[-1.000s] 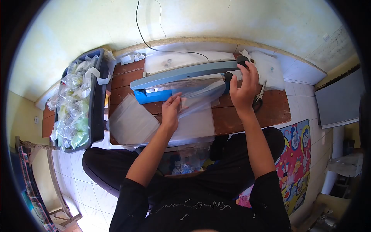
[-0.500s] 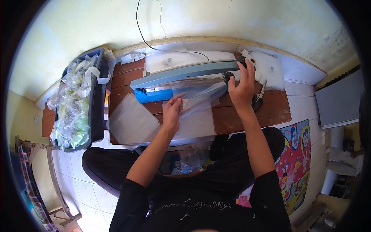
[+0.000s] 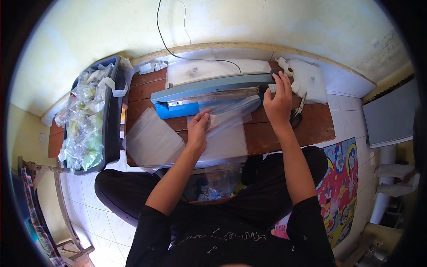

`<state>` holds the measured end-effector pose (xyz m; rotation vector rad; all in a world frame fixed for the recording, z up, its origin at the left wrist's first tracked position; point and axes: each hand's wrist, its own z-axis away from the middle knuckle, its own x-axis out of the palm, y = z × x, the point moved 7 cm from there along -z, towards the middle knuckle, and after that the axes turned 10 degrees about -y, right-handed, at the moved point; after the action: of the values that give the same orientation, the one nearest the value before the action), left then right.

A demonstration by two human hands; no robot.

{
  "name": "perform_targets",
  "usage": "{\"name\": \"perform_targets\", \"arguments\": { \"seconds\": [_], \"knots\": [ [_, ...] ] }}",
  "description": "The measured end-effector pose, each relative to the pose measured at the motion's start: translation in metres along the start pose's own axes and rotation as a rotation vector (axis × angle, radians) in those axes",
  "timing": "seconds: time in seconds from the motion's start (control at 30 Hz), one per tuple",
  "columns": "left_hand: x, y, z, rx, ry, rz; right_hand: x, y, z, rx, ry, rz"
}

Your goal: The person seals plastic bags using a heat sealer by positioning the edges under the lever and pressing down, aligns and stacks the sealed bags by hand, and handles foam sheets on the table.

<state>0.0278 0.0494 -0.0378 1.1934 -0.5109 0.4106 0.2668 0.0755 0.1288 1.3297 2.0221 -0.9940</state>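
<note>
A blue heat sealer (image 3: 180, 110) with a long grey arm (image 3: 213, 85) lies across the wooden table. A clear plastic bag (image 3: 233, 109) reaches over its front with its far edge under the arm. My left hand (image 3: 197, 130) pinches the near left part of this bag between thumb and fingers. At the sealer's right end, my right hand (image 3: 279, 99) grips the arm's end, fingers over the black knob (image 3: 276, 72) and thumb lower down near the base. Flat clear bags (image 3: 153, 139) lie stacked left of my left hand. Another clear sheet lies beneath my left hand.
A dark bin (image 3: 116, 107) full of filled plastic bags stands left of the table (image 3: 311, 127). Scissors (image 3: 299, 113) lie right of my right hand, near a white roll (image 3: 284, 66). A black cable (image 3: 167, 44) hangs behind the sealer.
My right hand has brought the grey arm slightly lower, narrowing the gap above the sealer's base. My left hand and the bag have stayed in place.
</note>
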Motion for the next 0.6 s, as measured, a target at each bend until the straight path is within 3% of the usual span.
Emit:
{"name": "perform_targets", "arguments": {
  "seconds": [0.6],
  "knots": [
    [0.0001, -0.0007, -0.0012, -0.002, -0.003, -0.001, 0.0103, 0.0099, 0.0033, 0.028, -0.057, 0.043]
  ]
}}
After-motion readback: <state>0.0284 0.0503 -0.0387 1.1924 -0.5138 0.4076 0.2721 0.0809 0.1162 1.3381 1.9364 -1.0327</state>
